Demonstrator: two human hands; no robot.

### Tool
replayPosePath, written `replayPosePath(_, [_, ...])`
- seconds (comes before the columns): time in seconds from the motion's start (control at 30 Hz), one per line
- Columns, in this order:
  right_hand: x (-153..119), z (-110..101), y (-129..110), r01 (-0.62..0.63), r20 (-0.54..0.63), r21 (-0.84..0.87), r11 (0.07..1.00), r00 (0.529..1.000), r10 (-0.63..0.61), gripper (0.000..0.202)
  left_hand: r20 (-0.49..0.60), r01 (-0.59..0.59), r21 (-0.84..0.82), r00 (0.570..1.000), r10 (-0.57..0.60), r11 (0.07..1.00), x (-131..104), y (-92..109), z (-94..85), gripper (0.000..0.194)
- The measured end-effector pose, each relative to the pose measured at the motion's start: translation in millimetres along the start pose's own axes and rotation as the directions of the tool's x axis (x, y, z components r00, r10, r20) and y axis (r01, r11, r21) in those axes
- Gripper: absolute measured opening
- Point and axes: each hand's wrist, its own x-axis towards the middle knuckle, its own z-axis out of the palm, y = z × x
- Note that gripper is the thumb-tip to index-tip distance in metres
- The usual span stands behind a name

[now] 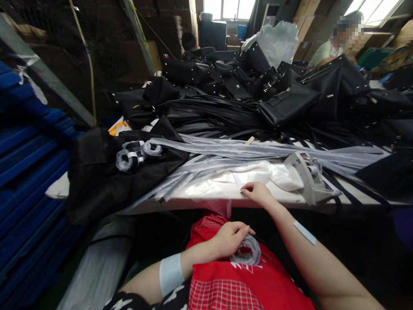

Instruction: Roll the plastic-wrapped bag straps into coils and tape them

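Observation:
My left hand (230, 238) is closed on a coiled strap wrapped in clear plastic (248, 251), held low in front of the red apron (222, 288). At the table's front edge my right hand (257, 193) pinches a small white strip (238, 181) between thumb and fingers. To the right of that hand stands a grey tape dispenser (305, 176). Long plastic-wrapped straps (226, 150) lie across the table behind my right hand. Several finished coils with white bands (131, 156) rest on black fabric (97, 172) at the left.
Black bags (290, 101) and loose black straps (209, 110) are heaped along the back. A person (342, 41) is behind the heap at the right. Blue stacked sheets (29, 172) and a slanted metal post (54, 73) stand at the left. A clear plastic roll (100, 262) is below the table.

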Motion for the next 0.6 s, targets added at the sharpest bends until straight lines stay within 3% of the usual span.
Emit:
replayPosePath(0.4, [9, 0, 4, -0.003, -0.001, 0.011, 1.000, 1.000, 0.003, 0.026, 0.012, -0.002, 0.005, 1.000, 0.002, 1.000, 4, 4, -1.1, 0.049])
replayPosePath(0.6, [4, 1, 12, 0.057, 0.039, 0.075, 0.996, 0.997, -0.060, 0.019, 0.012, 0.003, 0.020, 1.000, -0.003, 1.000, 4, 6, -3.6, 0.050])
